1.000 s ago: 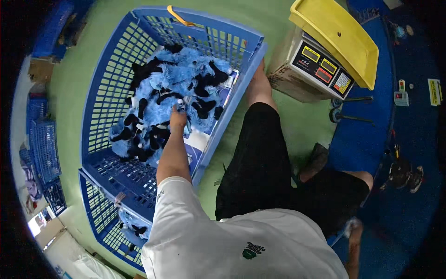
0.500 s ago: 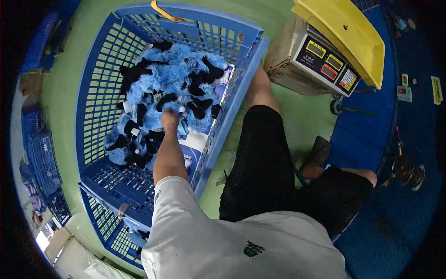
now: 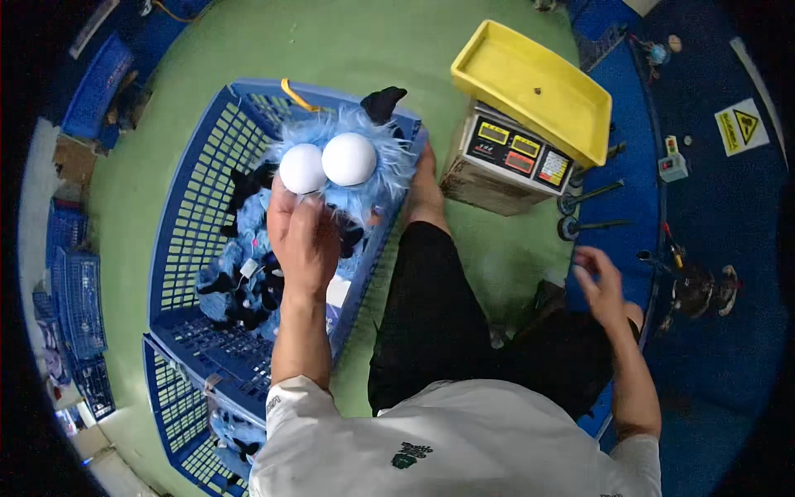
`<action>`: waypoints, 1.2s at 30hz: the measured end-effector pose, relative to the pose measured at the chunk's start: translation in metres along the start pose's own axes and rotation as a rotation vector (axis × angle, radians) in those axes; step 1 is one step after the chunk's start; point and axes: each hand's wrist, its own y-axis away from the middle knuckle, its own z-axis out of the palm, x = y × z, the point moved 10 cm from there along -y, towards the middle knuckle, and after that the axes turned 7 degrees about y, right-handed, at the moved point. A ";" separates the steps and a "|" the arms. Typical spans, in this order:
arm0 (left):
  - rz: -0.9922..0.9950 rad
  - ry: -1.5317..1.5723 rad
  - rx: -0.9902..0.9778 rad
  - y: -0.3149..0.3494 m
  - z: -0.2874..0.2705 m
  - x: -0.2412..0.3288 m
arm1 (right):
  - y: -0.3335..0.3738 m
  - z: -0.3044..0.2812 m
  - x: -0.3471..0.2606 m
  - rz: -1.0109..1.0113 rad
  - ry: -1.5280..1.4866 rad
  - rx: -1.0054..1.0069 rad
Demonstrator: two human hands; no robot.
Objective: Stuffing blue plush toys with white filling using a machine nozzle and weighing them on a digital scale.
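Note:
My left hand [image 3: 306, 244] is closed on a shaggy light-blue plush toy [image 3: 381, 170], raised above the blue plastic crate [image 3: 178, 248]. Two large white ball eyes and a dark horn show on the toy. Under it, the crate holds a heap of blue and black plush pieces [image 3: 217, 302] with small white tags; the toy and my forearm hide part of this heap. Over my right thigh, my right hand [image 3: 602, 290] is in the air, fingers slightly bent and apart, with nothing in it.
A digital scale [image 3: 497, 153] with a yellow tray [image 3: 530, 87] stands beyond my knees. A second crate [image 3: 161, 406] with more plush sits nearer on the left. A yellow-handled tool [image 3: 675, 248] is at the right, near a small switch box [image 3: 672, 166].
My left hand has come up out of the heap and now holds the plush toy. My right hand has come into view. The head view has shifted.

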 end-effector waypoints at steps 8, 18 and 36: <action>-0.040 0.122 -0.575 0.062 0.205 0.039 | -0.063 0.087 -0.132 -0.183 -0.552 -0.312; 0.119 0.196 -0.315 0.076 0.223 -0.027 | 0.003 -0.046 -0.075 -0.362 -0.805 0.492; -0.528 -0.082 -0.340 0.108 0.173 -0.353 | 0.016 -0.062 0.040 0.064 -0.575 0.369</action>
